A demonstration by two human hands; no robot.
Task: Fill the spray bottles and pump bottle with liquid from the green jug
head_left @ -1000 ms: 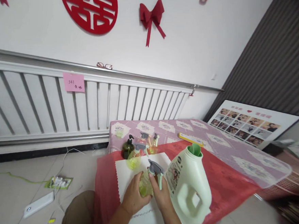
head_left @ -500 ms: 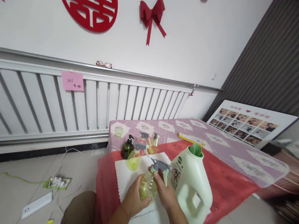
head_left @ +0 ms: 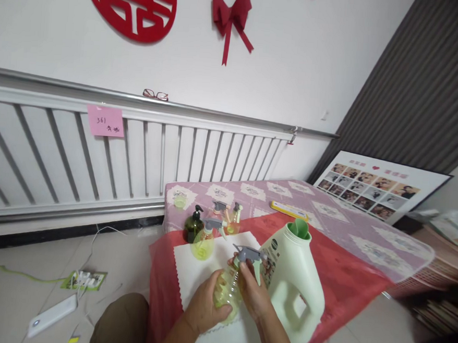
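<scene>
My left hand (head_left: 203, 308) is wrapped round the belly of a small yellow-green spray bottle (head_left: 227, 291), tilted over the white cloth (head_left: 194, 268). My right hand (head_left: 252, 293) grips the bottle's neck just under its grey trigger head (head_left: 248, 255). Right beside them stands a big pale-green detergent jug (head_left: 294, 283) with an open green spout. Further back on the table stand another yellow-green spray bottle (head_left: 204, 240), a dark green pump bottle (head_left: 192, 225) and two small orange-tinted sprayers (head_left: 228, 218).
The table has a red cloth (head_left: 339, 276) over a purple patterned one (head_left: 366, 233); a yellow flat item (head_left: 291, 211) lies on it. A white radiator (head_left: 136, 154) lines the wall. On the floor at left lie a power strip (head_left: 84, 280) and a white device (head_left: 50, 316). A photo board (head_left: 373, 184) leans at right.
Both hands lifted and tilted the spray bottle, so its grey head moved up and right toward the jug. My view shifted slightly.
</scene>
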